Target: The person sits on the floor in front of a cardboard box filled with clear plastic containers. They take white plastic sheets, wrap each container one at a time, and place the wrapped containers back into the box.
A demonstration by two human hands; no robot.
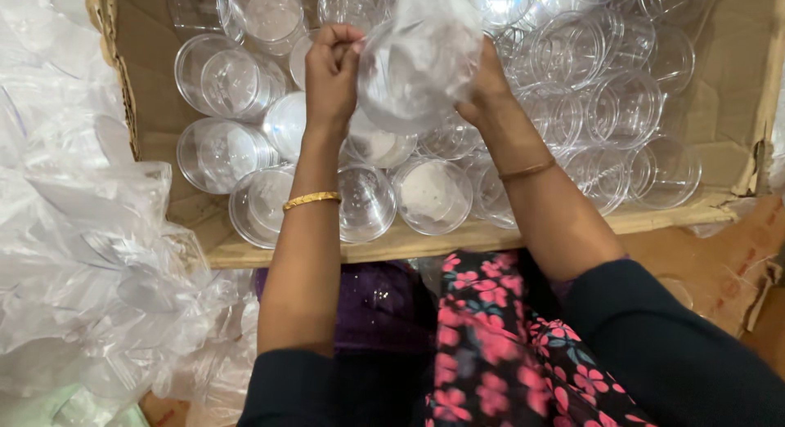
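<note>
Above the open cardboard box (740, 149) we see, from the head camera, both our hands raised around one clear plastic cup (409, 80) that sits inside a thin, crinkled plastic wrap (437, 18). Our left hand (331, 76) is closed at the cup's left side, the fingertips (347, 41) curled in and pinching the film right at the rim. Our right hand (486, 88) cups the right side from behind, its fingers mostly hidden by the wrap, so we cannot tell how tightly they close, only that they press against the wrapped cup. The cup lies between the two hands, its mouth tilted towards us, touching both.

Below it the box is filled with many more clear cups (433, 194) lying on their sides and packed close together. A gold bangle (311, 200) circles our left wrist and a thin band (527, 171) our right. Heaped clear plastic bags (82, 255) lie at the left of the box.
</note>
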